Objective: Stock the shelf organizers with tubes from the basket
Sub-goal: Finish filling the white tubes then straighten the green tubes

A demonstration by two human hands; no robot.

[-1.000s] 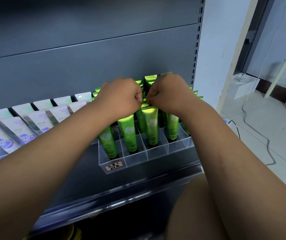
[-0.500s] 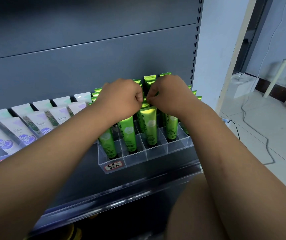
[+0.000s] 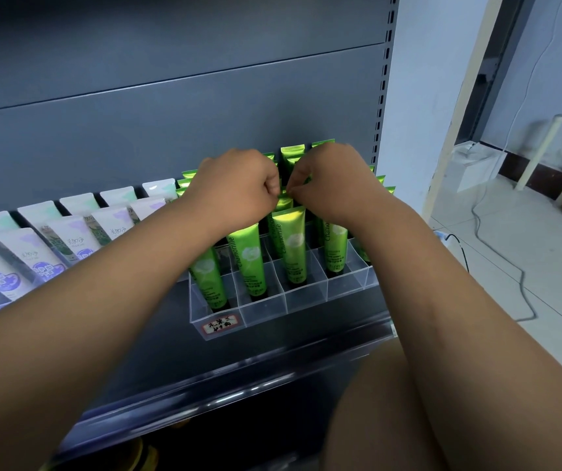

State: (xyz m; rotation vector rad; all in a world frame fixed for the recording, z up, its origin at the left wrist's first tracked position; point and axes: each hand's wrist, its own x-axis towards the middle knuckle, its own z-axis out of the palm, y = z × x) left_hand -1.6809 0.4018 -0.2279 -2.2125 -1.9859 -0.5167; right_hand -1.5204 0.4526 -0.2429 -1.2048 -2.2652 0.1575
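Green tubes (image 3: 249, 260) stand cap-down in the clear organizer (image 3: 306, 299) at the centre of the frame, on the grey shelf (image 3: 157, 321). The basket is not in view. The left hand (image 3: 238, 188) and the right hand (image 3: 330, 185) meet knuckle to knuckle above the middle of the rack. Each has its fingers curled and its fingertips pinch the crimped top of the middle tube (image 3: 282, 202), just behind the front row. The backs of the hands hide how much of the crimp they really hold.

The likeliest slip is a crooked seat. If that tube is pushed down at a slant, its cap could catch on a divider and leave it leaning on a neighbour. A pinch on the thin crimp alone gives little control, so the tube may twist or the seal may crease. Both wrists hang close over the front-row tubes, so a careless pull back could knock one forward out of its cell. Hard downward pressure could also slide the light organizer toward the shelf's front edge in the lower part of the frame. The white and purple tubes (image 3: 68, 239) at the left sit under the left forearm, which might sweep them on the way out
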